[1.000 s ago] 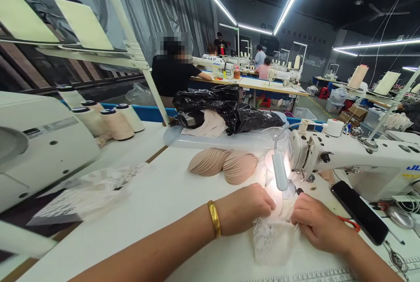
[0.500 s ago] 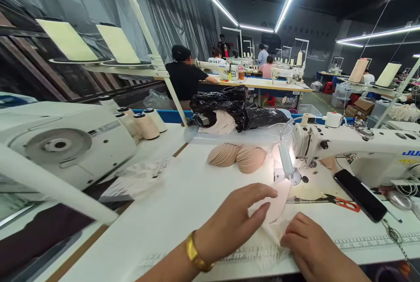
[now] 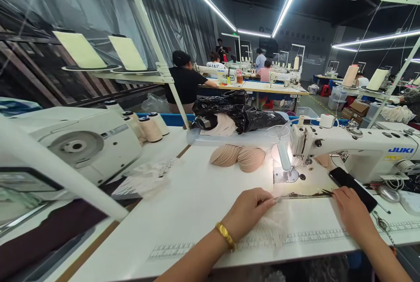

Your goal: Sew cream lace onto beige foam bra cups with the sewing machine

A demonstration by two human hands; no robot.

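My left hand (image 3: 254, 206) is closed in a pinch at the table's front, left of the needle area. Its fingertips hold the edge of a sheer whitish fabric (image 3: 274, 225), which spreads over the printed ruler strip. My right hand (image 3: 352, 209) is closed over the thread snips (image 3: 327, 192); only their dark blades show, pointing left, and the handles are hidden under the fingers. Behind both hands stands the sewing machine (image 3: 357, 146), its small lamp (image 3: 285, 156) lighting the needle plate (image 3: 285, 175).
Two stacks of beige cup-shaped pads (image 3: 238, 157) lie behind my left hand. A black plastic bag (image 3: 243, 113) is farther back. A phone (image 3: 352, 189) lies beside my right hand. Thread cones (image 3: 151, 128) and another machine (image 3: 75, 142) stand left. Several people work beyond.
My right hand has moved right and back from the fabric and taken hold of the thread snips. The left hand's fingers have closed, and the pale pink piece beneath it no longer shows.
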